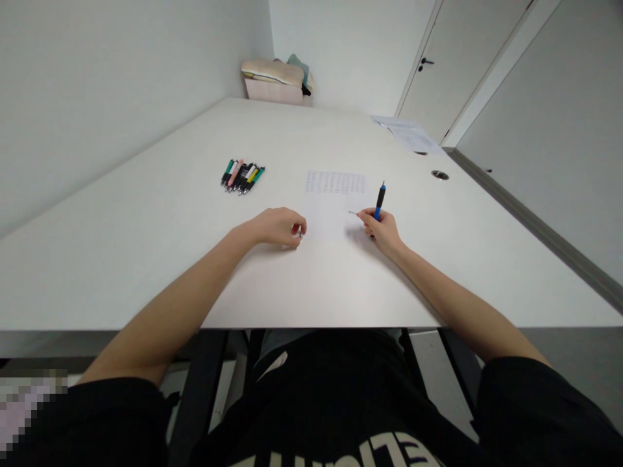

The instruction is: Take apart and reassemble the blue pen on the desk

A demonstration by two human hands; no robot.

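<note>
My right hand [382, 231] is closed around a blue pen barrel [379, 201] with a black grip, its tip pointing up and away. Between the thumb and forefinger of that same hand sticks out a thin pale rod [353, 213], which looks like a pen refill. My left hand [280, 227] rests low over the table, thumb and forefinger pinched on a tiny dark piece too small to name. Beneath and between both hands lies a white paper sheet [327, 211] with rows of printed text near its far edge.
Several pens [242, 176] in mixed colours lie side by side on the white table [160, 259], beyond my left hand. More papers [411, 134] sit at the far right, near a round cable hole [440, 175]. A box with folded cloth [273, 81] stands behind the table.
</note>
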